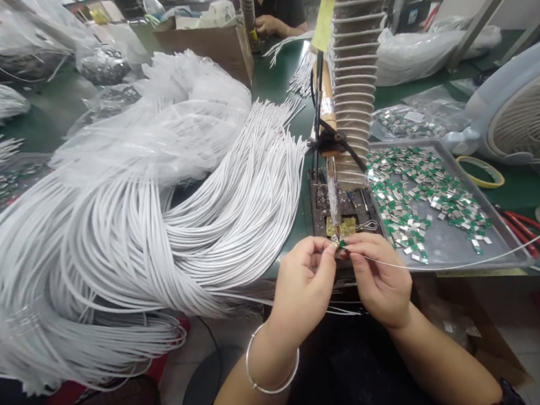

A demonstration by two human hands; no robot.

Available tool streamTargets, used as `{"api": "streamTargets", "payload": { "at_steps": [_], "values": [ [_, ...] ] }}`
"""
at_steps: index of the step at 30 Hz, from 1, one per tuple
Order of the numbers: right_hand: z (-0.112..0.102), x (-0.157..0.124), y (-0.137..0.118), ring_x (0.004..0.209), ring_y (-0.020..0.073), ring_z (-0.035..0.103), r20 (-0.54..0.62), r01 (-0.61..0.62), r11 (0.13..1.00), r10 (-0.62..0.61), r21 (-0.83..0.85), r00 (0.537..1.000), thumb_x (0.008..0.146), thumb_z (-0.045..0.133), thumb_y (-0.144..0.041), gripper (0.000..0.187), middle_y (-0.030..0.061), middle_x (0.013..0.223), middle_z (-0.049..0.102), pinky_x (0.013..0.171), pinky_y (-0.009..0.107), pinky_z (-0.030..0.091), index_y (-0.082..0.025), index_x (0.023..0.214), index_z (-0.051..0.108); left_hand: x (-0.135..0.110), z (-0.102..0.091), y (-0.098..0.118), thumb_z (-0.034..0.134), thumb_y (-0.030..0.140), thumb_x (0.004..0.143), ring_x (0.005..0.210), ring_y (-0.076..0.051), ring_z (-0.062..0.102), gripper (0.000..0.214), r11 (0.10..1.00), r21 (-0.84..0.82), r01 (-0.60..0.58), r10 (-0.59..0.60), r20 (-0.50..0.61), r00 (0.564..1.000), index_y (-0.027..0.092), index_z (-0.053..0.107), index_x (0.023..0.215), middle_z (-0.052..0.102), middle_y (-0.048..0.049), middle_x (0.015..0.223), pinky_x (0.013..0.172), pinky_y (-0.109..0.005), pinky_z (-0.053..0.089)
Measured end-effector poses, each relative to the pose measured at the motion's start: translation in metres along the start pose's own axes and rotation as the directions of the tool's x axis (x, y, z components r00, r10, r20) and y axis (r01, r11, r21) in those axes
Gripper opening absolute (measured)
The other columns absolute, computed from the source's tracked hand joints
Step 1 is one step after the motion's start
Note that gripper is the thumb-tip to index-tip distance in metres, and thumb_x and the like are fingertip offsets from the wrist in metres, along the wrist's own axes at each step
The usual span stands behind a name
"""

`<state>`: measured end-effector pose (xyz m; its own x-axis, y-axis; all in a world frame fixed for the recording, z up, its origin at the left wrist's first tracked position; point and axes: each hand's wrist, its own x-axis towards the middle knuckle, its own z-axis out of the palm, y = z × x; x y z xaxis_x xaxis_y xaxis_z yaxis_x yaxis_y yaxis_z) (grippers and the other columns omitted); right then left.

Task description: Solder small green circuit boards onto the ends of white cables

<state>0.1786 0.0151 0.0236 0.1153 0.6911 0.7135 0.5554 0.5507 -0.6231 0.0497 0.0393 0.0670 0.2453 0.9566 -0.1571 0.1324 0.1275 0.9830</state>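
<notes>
**A:** What are those hands doing, right in front of you?

**B:** They're close together, nearly touching. The left hand [303, 283] has its fingertips [327, 251] pinched narrow on a tiny green-and-silver piece [341, 244]. The right hand [381, 281] is pinched just as narrow on a thin white wire [433, 266], which runs off to the right across the tray's edge.

**A:** Anything on that wrist?

**B:** A silver bangle [271, 365] on the left one. Just past the fingertips there's a yellow sponge [341, 225], under a taped upright tool [332, 182].

**A:** And either side?

**B:** On the right, a metal tray [509, 247] is scattered with more green-and-silver pieces. Beyond it are red-handled scissors [531, 232] and a roll of yellow tape [481, 172]. On the left sits a huge bundle of white cables [131, 231], partly wrapped in clear plastic [191, 107].

**A:** Further back?

**B:** A ribbed white column [357, 69] stands behind the tool, with a fan [528, 114] off to the right. Across the bench, a co-worker [272, 7] sits by a cardboard box [203, 47].
</notes>
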Motion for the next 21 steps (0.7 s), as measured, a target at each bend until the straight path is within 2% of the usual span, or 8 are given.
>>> {"api": "streamTargets", "payload": {
  "at_steps": [8,11,14,18,21],
  "values": [
    [-0.004,-0.008,-0.001,0.084,0.0165,0.062,0.038,-0.025,1.0,0.026,-0.006,0.999,0.081,0.05,-0.005,0.02,0.006,0.087,0.064,0.072,0.033,0.054,-0.019,0.092,0.06,-0.003,0.005,-0.012,0.049,0.028,0.084,0.066,-0.012,0.056,0.015,1.0,0.015,0.006,-0.006,0.018,1.0,0.015,0.056,0.079,0.06,-0.0029,0.075,0.058,-0.023,0.045],
    [-0.011,-0.014,-0.001,0.084,0.017,0.063,0.079,-0.019,1.0,0.02,-0.02,0.997,0.081,0.049,-0.005,0.021,0.0064,0.087,0.064,0.071,0.034,0.054,-0.018,0.094,0.059,-0.008,0.006,-0.021,0.047,0.026,0.086,0.067,-0.012,0.055,0.016,0.994,0.083,-0.072,0.069,0.036,0.997,0.015,0.056,0.079,0.059,-0.0041,0.078,0.062,-0.024,0.046],
    [-0.021,-0.022,0.001,0.079,0.017,0.063,0.106,0.002,0.998,0.005,-0.068,0.994,0.081,0.049,-0.007,0.02,0.0061,0.084,0.064,0.068,0.033,0.055,-0.018,0.095,0.06,-0.017,0.007,-0.032,0.046,0.022,0.087,0.077,-0.014,0.057,0.015,0.964,0.168,-0.209,0.189,0.125,0.974,0.015,0.058,0.081,0.061,-0.0055,0.084,0.073,-0.026,0.047],
    [-0.038,-0.03,0.001,0.072,0.0155,0.06,0.046,-0.003,0.989,0.009,-0.145,0.999,0.08,0.051,-0.007,0.02,0.0032,0.075,0.063,0.063,0.031,0.053,-0.019,0.093,0.061,-0.028,0.005,-0.044,0.045,0.019,0.088,0.085,-0.015,0.058,0.012,0.925,0.244,-0.291,0.233,0.241,0.942,0.016,0.057,0.087,0.061,-0.0071,0.091,0.079,-0.027,0.047],
    [-0.055,-0.032,0.006,0.062,0.0133,0.059,0.009,-0.035,0.992,0.037,-0.123,0.999,0.079,0.051,-0.004,0.022,0.0,0.067,0.061,0.06,0.03,0.051,-0.018,0.093,0.061,-0.032,-0.003,-0.049,0.045,0.016,0.088,0.09,-0.014,0.058,0.012,0.887,0.294,-0.355,0.301,0.213,0.93,0.016,0.056,0.093,0.061,-0.0075,0.094,0.083,-0.027,0.047]
  ]
}}
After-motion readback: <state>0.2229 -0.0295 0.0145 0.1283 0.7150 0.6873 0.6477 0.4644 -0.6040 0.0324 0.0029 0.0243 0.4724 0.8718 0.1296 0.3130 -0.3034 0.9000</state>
